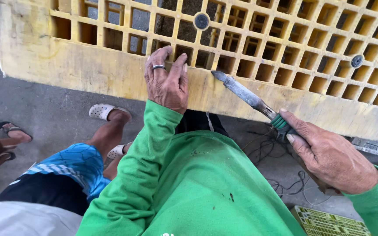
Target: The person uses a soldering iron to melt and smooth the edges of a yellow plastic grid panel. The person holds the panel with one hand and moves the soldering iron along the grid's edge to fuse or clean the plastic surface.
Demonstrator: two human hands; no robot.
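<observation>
No packages, labels, signs or screens anywhere in view.

A grey concrete floor [44, 109] runs under everything. Another person sits at the left in blue patterned shorts [73, 164], with white perforated clogs [103, 110] on the feet. Further left, a dark sandal [14, 130] shows on someone's foot. Black wires [285, 185] lie tangled beside a small yellow-green grid crate [329, 223].
</observation>
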